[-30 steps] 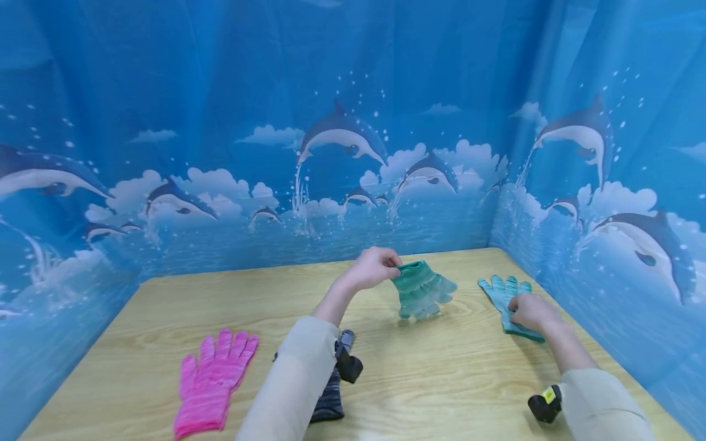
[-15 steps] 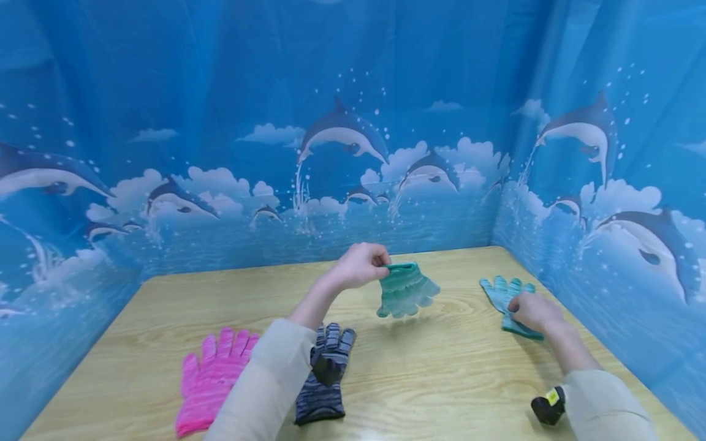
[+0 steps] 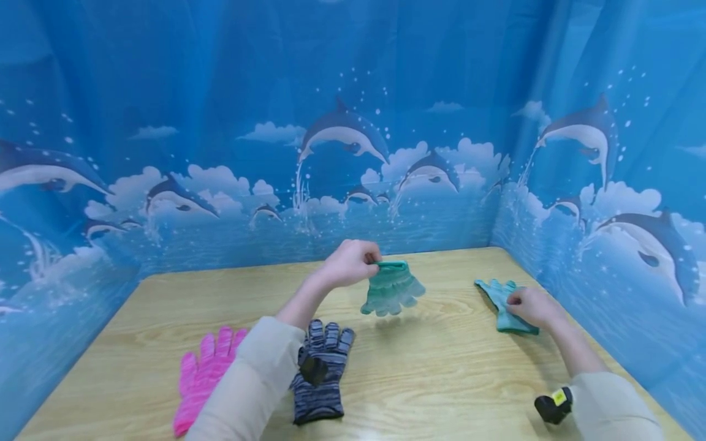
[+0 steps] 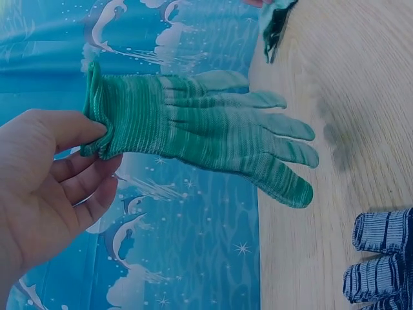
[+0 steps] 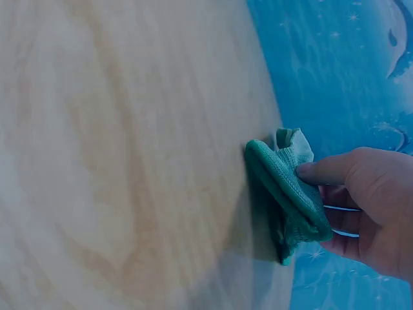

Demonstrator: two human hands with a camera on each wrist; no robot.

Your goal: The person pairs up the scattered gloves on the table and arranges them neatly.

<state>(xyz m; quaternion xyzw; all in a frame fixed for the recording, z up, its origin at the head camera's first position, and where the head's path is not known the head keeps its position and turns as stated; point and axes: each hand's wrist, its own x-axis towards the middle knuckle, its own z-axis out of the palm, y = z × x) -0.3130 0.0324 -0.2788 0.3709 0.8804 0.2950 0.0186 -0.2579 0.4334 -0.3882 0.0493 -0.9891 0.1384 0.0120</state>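
Two green gloves (image 3: 393, 289) (image 3: 501, 301) held; sleeve (image 3: 248, 380) part-hides pink glove (image 3: 201, 375).

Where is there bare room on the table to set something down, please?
Bare table: front centre, between the dark striped glove and right forearm; back left, behind the pink glove. Crowded: front left, by those gloves and the left sleeve; right side, where the right hand pinches a green glove.
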